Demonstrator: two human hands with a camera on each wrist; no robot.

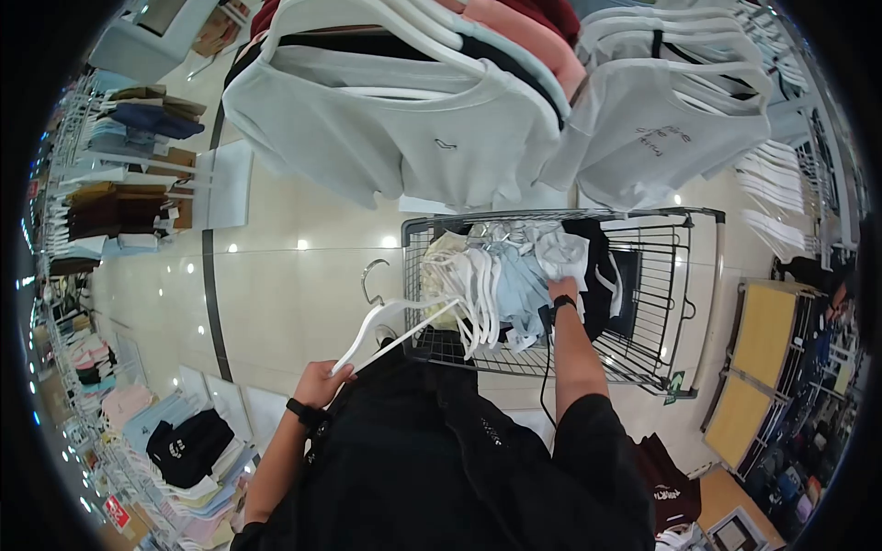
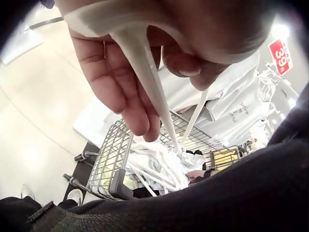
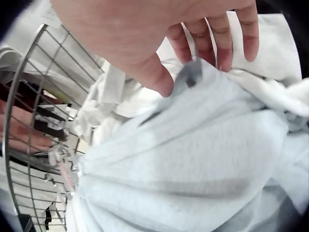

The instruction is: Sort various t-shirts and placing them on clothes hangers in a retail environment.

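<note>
The left grip [image 1: 320, 384] is pinching a white hanger [image 1: 370, 320] by its end, maybe to hold it steady, while the loosely spread right grip [image 1: 562, 291] is touching pale clothes [image 1: 522, 286].

In the left wrist view, the left hand [image 2: 198, 38] runs past the top edge, and its thumb hides part of the white hanger [image 2: 145, 63]. Black clothing [image 2: 217, 203] blocks the lower side of the cart [image 2: 120, 186]; beside a big 39, the small characters on the red sign [image 2: 281, 57] blur! Over to the right wrist: the right hand [image 3: 154, 34] is clipped at the top. From the head, its fingertips are lost among white fabric [image 1: 562, 248], and lettering on that clothing is too small to read!
</note>
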